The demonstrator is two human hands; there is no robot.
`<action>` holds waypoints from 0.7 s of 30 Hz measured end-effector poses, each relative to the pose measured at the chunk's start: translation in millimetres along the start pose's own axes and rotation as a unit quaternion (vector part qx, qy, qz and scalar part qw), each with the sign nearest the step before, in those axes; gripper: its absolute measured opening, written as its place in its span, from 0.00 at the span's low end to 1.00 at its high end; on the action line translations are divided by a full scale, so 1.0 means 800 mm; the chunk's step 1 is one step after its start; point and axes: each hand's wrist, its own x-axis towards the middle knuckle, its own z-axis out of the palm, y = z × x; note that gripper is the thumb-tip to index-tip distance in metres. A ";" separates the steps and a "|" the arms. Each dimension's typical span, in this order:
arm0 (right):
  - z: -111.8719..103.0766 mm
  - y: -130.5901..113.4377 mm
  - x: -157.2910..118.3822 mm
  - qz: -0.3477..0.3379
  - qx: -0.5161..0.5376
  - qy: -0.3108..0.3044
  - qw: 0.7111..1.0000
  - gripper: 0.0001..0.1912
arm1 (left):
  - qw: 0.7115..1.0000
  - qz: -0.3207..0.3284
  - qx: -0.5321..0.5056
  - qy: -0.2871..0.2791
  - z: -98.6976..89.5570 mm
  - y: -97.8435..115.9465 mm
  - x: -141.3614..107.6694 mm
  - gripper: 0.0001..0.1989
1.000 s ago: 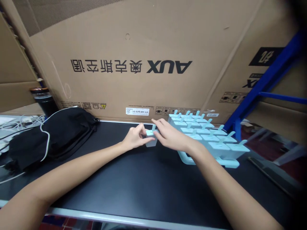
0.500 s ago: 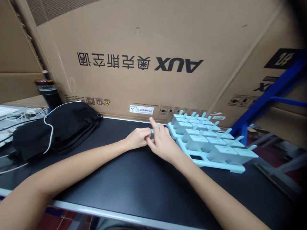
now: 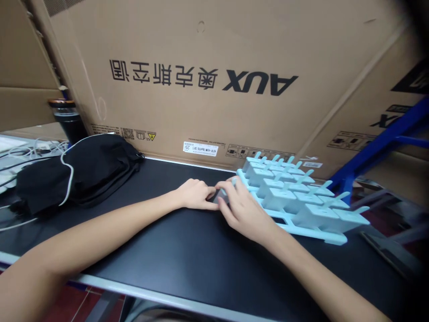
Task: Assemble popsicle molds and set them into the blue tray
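A small ice pop mold (image 3: 221,195) with a light blue lid is between my two hands, low over the black tabletop, mostly covered by fingers. My left hand (image 3: 197,194) pinches its left side with thumb and forefinger. Curled over its right side and top is my right hand (image 3: 246,210). Just right of that hand stands a light blue rack (image 3: 298,230) carrying several ice pop molds (image 3: 278,200) with stick-shaped handles pointing up. One slot at the rack's near left, partly behind my right wrist, shows dark.
A large cardboard box (image 3: 167,107) stands upright along the table's back. On the left lie a black bag (image 3: 97,165), white cables (image 3: 69,179) and a dark bottle (image 3: 69,123). A dark flat object (image 3: 385,250) lies at right, near a blue metal frame (image 3: 375,147).
The mold has come into view between my hands. My right hand's raised forefinger has curled down onto it, and both hands have shifted slightly right in the picture as the view moved.
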 end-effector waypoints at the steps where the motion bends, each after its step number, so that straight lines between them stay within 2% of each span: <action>1: -0.015 0.006 -0.008 -0.018 0.007 0.039 0.999 0.13 | 1.000 0.004 -0.001 -0.005 0.000 0.002 0.001 0.28; 4: -0.057 0.028 -0.031 -0.014 -0.040 0.193 0.980 0.16 | 1.000 0.018 0.015 -0.012 -0.001 0.005 0.002 0.31; 6: -0.074 0.042 -0.048 0.031 -0.092 0.237 0.967 0.20 | 0.999 0.031 0.036 -0.010 -0.001 0.007 0.003 0.28; 8: -0.076 0.054 -0.066 0.051 -0.123 0.257 0.957 0.23 | 0.998 0.033 0.052 -0.007 -0.001 0.008 0.004 0.25; 10: -0.066 0.062 -0.082 0.053 -0.140 0.248 0.957 0.23 | 0.998 0.029 0.059 -0.009 0.000 0.009 0.004 0.23; 15: -0.031 0.077 -0.107 0.090 -0.225 0.130 0.961 0.19 | 0.998 0.022 0.056 -0.010 0.000 0.012 0.003 0.22; 18: -0.025 0.077 -0.112 0.126 -0.242 0.129 0.953 0.22 | 0.998 0.016 0.062 -0.011 -0.001 0.012 0.003 0.22; 21: -0.031 0.070 -0.113 0.159 -0.227 0.113 0.954 0.21 | 0.998 0.012 0.066 -0.017 -0.001 0.013 0.003 0.22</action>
